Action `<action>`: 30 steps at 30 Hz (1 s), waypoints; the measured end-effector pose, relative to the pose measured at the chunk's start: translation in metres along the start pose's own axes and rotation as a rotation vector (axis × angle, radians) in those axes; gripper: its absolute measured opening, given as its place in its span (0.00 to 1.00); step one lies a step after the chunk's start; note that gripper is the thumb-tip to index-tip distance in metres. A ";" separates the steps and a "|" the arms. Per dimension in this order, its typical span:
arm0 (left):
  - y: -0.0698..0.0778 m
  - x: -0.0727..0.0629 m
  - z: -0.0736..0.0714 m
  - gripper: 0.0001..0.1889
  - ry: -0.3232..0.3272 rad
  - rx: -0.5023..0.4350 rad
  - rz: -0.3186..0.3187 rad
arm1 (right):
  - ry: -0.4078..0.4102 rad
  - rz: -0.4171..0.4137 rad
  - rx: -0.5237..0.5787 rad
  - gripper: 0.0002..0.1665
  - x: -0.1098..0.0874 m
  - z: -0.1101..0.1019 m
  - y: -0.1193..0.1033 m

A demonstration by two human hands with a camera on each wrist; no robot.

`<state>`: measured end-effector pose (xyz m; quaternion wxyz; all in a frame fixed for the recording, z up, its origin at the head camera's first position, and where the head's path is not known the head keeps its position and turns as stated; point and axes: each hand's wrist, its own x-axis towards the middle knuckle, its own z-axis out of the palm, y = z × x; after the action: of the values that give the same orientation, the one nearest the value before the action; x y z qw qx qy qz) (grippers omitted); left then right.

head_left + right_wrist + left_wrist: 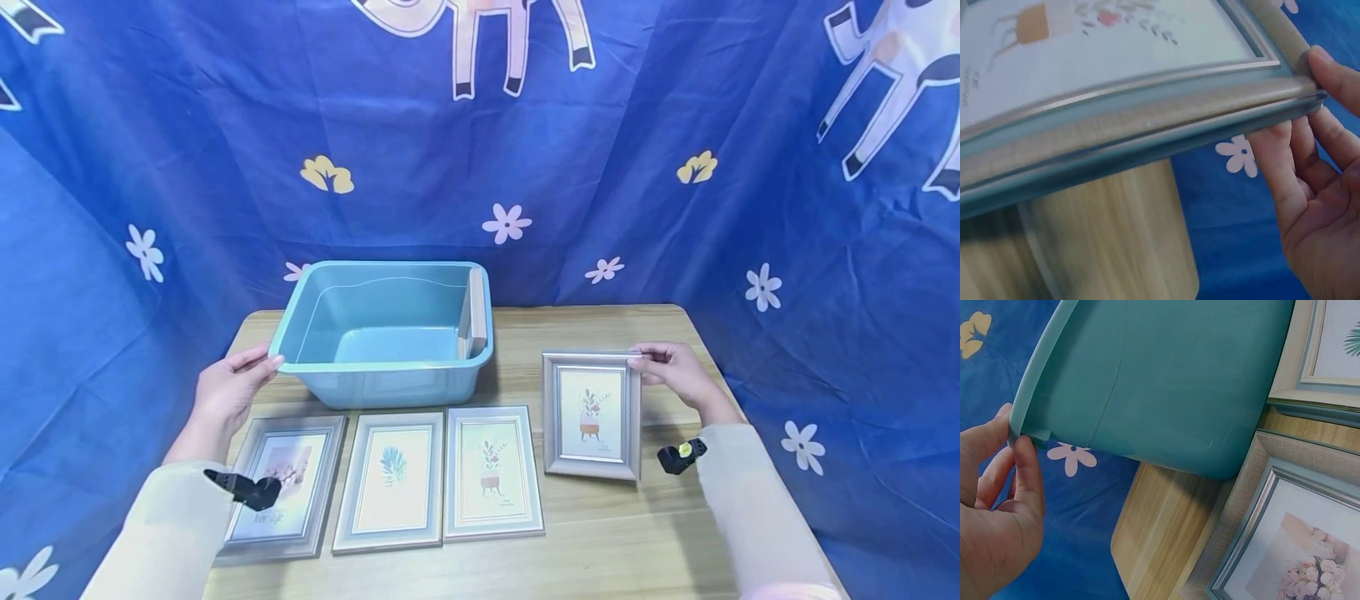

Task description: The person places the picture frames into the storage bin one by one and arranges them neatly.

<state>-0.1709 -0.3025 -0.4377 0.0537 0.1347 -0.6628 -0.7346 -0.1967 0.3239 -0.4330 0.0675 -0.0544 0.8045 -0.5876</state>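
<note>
My left hand (231,390) pinches the near left corner of the rim of a blue plastic basin (390,385), thumb and fingers on either side of the lip in the left wrist view. At the right, my right hand (678,372) grips the upper right corner of a picture frame (590,462) with a potted-plant print. That frame is tilted up facing me; whether its lower edge touches the table cannot be told. Inside the basin, picture frames (477,310) stand on edge against the right wall.
Three picture frames lie face up in front of the basin: a flower-photo frame (326,500), a blue-leaf frame (390,540) and another potted-plant frame (491,527). All rest on a wooden table (600,542). Blue patterned cloth (420,183) hangs behind and at both sides.
</note>
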 end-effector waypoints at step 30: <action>0.001 -0.001 0.000 0.37 0.007 0.020 -0.017 | 0.459 -0.268 0.034 0.19 0.015 0.045 -0.070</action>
<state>-0.1699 -0.3019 -0.4364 0.0483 0.1433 -0.6688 -0.7279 -0.2028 0.2575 -0.3803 -0.1943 -0.0245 0.7744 -0.6017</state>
